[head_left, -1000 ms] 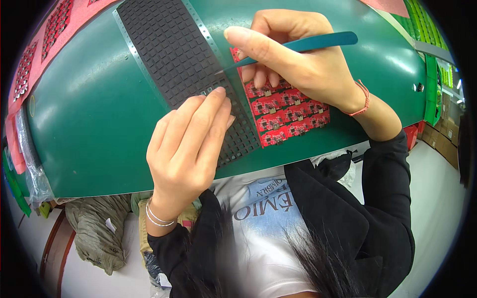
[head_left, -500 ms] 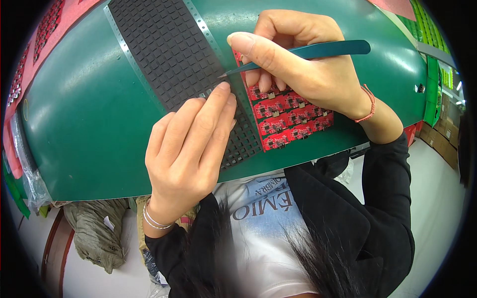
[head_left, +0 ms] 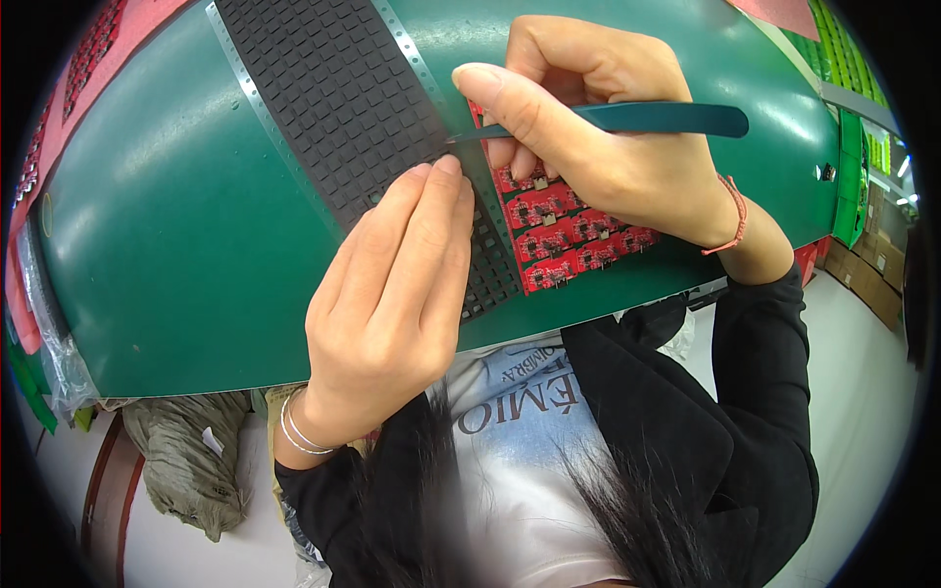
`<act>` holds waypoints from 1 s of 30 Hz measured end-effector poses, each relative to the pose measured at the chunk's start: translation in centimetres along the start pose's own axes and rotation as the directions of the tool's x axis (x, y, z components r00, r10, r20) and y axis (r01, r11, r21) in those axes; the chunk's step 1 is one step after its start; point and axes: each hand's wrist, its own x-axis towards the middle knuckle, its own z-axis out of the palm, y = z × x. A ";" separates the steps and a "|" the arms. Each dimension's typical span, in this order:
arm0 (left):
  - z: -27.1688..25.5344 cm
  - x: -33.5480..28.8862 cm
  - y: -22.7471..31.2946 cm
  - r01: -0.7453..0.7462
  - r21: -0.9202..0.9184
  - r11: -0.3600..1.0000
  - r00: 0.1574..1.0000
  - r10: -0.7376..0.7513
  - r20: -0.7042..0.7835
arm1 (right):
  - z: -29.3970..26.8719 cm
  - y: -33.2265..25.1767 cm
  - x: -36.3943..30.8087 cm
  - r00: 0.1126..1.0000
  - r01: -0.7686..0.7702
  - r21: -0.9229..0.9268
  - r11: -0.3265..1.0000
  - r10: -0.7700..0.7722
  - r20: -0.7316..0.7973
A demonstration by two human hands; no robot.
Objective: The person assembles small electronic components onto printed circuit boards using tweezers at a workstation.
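Note:
A long sheet of small black square pads (head_left: 323, 88), edged with clear perforated strips, lies slantwise on the green table top. My left hand (head_left: 387, 284) rests on its near part, fingers stretched and close together, fingertips against the pads; the thumb is mostly hidden. In my right hand (head_left: 608, 147) is a pair of dark teal tweezers (head_left: 671, 118), gripped between thumb and fingers. Their fine tip points left, just above my left fingertips, over the sheet's right edge. Below my right hand lies a panel of red circuit boards (head_left: 549, 240), partly covered by that hand.
The green table top (head_left: 147, 245) curves around the work. More red boards on pink sheeting (head_left: 83, 98) lie at the far left, beside clear plastic wrap (head_left: 64, 343). Green trays (head_left: 851, 181) and cardboard boxes (head_left: 882, 245) stand at the right. A grey-green sack (head_left: 186, 461) sits on the floor.
My left hand has shifted slightly right along the pads. The tweezers' tip has moved a little right and up, and their handle end has dropped lower.

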 end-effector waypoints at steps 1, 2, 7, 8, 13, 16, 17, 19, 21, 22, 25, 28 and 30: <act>0.0 0.0 0.0 0.001 0.003 1.000 1.000 -0.001 -0.006 | 0.0 -0.1 0.0 1.000 0.002 -0.018 1.000 -0.002 0.007; 0.0 0.0 -0.1 0.001 0.000 1.000 1.000 -0.001 -0.006 | 0.0 -0.2 0.0 1.000 0.003 -0.037 0.999 -0.003 0.012; 0.3 -0.1 -0.2 -0.010 -0.006 1.000 0.999 0.009 -0.052 | -0.5 -0.2 0.4 0.955 -0.292 0.285 0.913 0.263 0.136; 0.3 0.0 -0.2 -0.009 -0.006 1.000 0.999 0.009 -0.052 | -0.8 -0.3 0.4 0.931 -0.360 0.301 0.883 0.321 0.174; -0.2 0.2 -0.2 0.023 0.014 1.000 1.000 -0.022 -0.021 | -1.7 -2.0 0.7 0.906 -0.419 0.363 0.832 0.355 0.232; -0.3 0.4 -0.1 0.015 0.016 1.000 1.000 -0.015 -0.014 | -2.2 -1.9 0.4 0.964 -0.259 0.439 0.860 0.255 0.069; -0.4 0.4 -0.1 0.010 0.018 1.000 1.000 -0.010 -0.013 | -2.1 -1.8 0.2 0.965 -0.255 0.442 0.860 0.253 0.065; -0.4 0.5 0.0 0.028 0.006 1.000 1.000 -0.028 0.001 | -1.3 -1.4 0.1 0.974 -0.222 0.384 0.896 0.187 0.127; -0.4 0.4 0.1 0.020 0.021 1.000 1.000 -0.020 -0.008 | -0.8 -0.9 0.0 0.981 -0.184 0.353 0.917 0.152 0.117; -0.3 0.4 0.1 0.015 0.034 0.999 1.000 -0.015 -0.017 | -0.6 -0.2 -0.1 0.991 -0.126 0.263 0.957 0.112 0.070; -0.1 0.4 0.2 0.014 0.027 1.000 0.999 -0.013 -0.042 | -0.8 0.2 -0.2 0.999 -0.030 0.159 0.987 0.022 0.049; 0.1 0.2 0.0 0.013 0.028 1.000 0.998 -0.011 -0.065 | -0.6 -1.1 -0.1 0.985 -0.167 0.303 0.938 0.149 0.082; 0.2 0.1 0.0 0.012 0.032 0.999 0.998 -0.010 -0.065 | -0.5 -1.1 0.1 0.979 -0.204 0.330 0.922 0.186 0.086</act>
